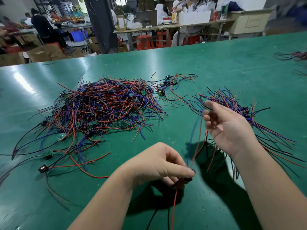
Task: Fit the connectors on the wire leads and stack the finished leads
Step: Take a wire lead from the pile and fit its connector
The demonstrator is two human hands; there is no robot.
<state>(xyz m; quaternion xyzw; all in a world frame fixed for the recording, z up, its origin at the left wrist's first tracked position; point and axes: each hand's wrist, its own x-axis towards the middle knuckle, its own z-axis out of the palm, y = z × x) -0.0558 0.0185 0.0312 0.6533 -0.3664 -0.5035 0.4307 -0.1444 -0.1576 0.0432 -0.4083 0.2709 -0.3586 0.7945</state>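
— What fills the green table (216,67)?

— Mostly a tangled heap of wire leads (106,110), red, blue and black, with small green boards mixed in. It lies to the left of centre, well beyond the left hand (159,163).

— And the finished ones?

— A smaller stack of leads (232,100) lies on the right, its wires roughly aligned and fanning toward the near edge. The right hand (227,127) is raised just above it and covers part of it.

— How do the hands sit?

— They are apart. The left is low and near the body, knuckles up, with its thumb and curled fingers pinched together. The right is higher and farther out, its palm turned to the left and its fingers loosely spread. It is blurred.

— Where is the lead being worked?

— It is between the hands. The held lead (191,141) rises from the left hand's pinch as thin blue and red wires toward the right hand's fingers. Whether those fingers grip the wires, I cannot tell.

— And at the pinch itself?

— A small black part (191,175) sits at the left fingertips, and a red wire (174,206) hangs down from it toward the near edge.
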